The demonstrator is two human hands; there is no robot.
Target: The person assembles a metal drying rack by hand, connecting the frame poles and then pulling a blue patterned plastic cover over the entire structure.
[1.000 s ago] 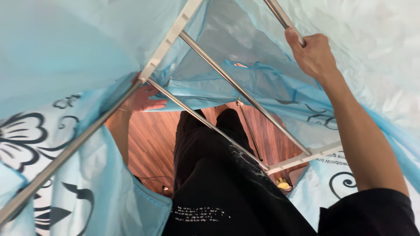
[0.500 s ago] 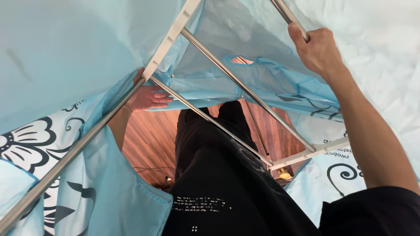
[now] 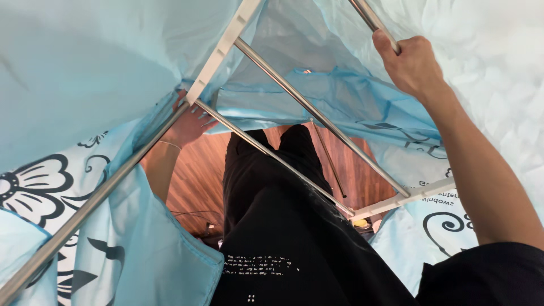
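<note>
item: folding frame of steel tubes [image 3: 317, 116] with white plastic joints [image 3: 224, 48], draped in a light blue fabric cover [image 3: 85, 73] bearing black flower prints. right hand [image 3: 413, 65] is gripping the upper tube [image 3: 365, 14], fingers clamped round it; that tube is running diagonally up and away. left hand [image 3: 187, 122] is resting at the joint corner, fingers spread against the cloth, nearer the body. tubes smooth, shiny; cloth thin, crinkled. wooden floor [image 3: 192, 181] is showing below.

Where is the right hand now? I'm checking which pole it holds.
In the head view, the right hand is upper right, gripping a metal pole against the light blue fabric cover.
</note>
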